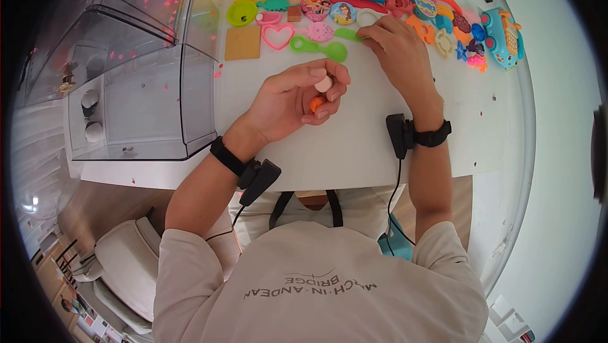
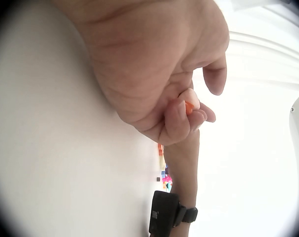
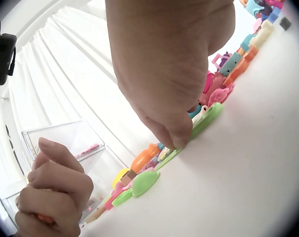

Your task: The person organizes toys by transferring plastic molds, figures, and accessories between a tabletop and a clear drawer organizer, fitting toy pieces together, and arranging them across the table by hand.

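My left hand (image 1: 297,97) is raised palm up over the white table, fingers curled round a small pale pink piece (image 1: 324,84) and a small orange piece (image 1: 316,103). In the left wrist view the orange piece (image 2: 189,107) shows between the fingers. At the near edge of the toy row, my right hand (image 1: 400,48) reaches down, thumb and fingertips pinching a flat green plastic tool (image 1: 348,34). Part of that green tool (image 3: 208,117) sticks out past the fingers in the right wrist view. Left of it lies a green toy spoon (image 1: 334,52).
Several colourful toys and moulds line the table's far side, among them a pink heart cutter (image 1: 277,37) and a tan square block (image 1: 242,43). A clear plastic box (image 1: 142,102) stands at left. A teal toy car (image 1: 502,38) sits at far right.
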### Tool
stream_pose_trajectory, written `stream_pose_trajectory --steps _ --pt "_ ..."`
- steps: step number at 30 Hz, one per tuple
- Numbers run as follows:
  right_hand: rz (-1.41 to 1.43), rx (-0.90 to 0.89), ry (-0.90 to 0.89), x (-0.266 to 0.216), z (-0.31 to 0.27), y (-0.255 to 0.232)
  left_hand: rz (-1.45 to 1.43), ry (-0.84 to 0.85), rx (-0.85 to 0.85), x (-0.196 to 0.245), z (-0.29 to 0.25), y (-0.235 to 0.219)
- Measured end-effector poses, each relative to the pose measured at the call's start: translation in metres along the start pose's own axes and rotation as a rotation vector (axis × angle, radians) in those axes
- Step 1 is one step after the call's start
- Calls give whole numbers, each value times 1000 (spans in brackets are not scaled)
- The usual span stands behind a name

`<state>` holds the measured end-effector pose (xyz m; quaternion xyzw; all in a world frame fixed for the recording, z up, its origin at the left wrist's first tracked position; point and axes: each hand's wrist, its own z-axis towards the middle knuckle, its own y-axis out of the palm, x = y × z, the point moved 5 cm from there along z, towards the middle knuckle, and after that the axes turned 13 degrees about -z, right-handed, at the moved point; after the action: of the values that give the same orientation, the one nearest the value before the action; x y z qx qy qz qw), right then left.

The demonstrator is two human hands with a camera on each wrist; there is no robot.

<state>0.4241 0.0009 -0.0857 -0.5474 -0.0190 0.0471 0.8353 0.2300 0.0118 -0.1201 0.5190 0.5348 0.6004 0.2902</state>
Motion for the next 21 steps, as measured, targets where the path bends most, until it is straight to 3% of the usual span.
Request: stream_pose_trajectory --steps 21 --pt "159 20 -114 -30 3 -3 23 -2 -6 1 0 0"
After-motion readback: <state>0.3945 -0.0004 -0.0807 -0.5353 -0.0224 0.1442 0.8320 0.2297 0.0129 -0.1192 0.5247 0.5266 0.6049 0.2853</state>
